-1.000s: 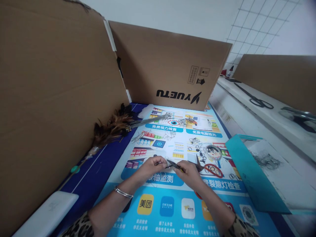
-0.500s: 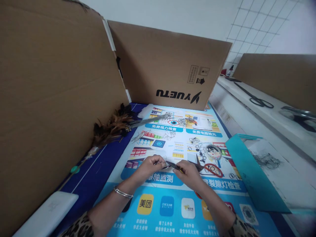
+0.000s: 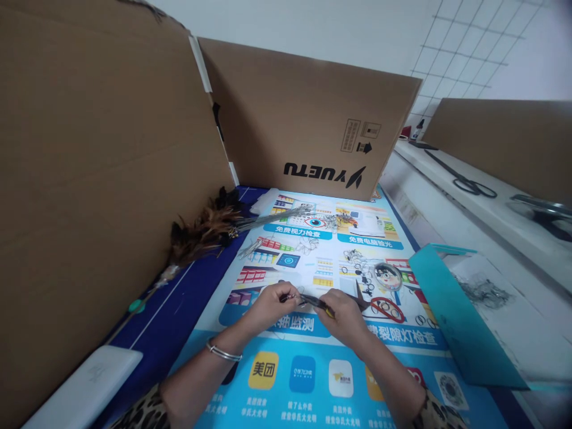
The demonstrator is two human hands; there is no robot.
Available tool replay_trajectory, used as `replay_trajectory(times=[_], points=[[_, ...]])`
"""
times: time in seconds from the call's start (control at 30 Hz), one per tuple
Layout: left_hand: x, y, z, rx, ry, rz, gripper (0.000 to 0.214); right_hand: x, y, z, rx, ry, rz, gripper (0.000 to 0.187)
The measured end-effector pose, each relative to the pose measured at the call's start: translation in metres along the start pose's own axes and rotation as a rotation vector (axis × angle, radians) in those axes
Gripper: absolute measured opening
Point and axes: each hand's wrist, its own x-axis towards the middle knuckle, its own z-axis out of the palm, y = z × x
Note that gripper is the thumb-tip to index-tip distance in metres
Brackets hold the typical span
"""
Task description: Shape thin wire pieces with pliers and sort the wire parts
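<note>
My right hand (image 3: 343, 313) is closed around pliers (image 3: 315, 301) with dark jaws and a bit of yellow on the handle. The jaws point left, toward my left hand (image 3: 272, 305). My left hand's fingertips are pinched on a thin, shiny piece of wire (image 3: 303, 305), whose end meets the plier tips. Most of that wire is hidden by the fingers. Just right of my right hand lie small black rings (image 3: 367, 287) and a round tin (image 3: 387, 276) with a cartoon face.
Thin wires (image 3: 277, 219) and brown feathers (image 3: 205, 229) lie at the left. A teal folder (image 3: 469, 322) with tangled wire (image 3: 489, 295) is at the right. Cardboard panels (image 3: 308, 119) stand behind and to the left. Scissors (image 3: 473, 186) rest on the white ledge (image 3: 496, 208).
The plier jaws now reach the wire at my left fingertips, and my left hand has turned slightly. The rest looks the same, with a slight shift of the view.
</note>
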Motion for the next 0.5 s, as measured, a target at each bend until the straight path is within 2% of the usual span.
replay_trajectory(times=[0.5], points=[[-0.001,0.0003,0.0016,0.076,0.042,0.035,0.007,0.0001,-0.0021,-0.0008,-0.092,-0.003,-0.018,0.01]])
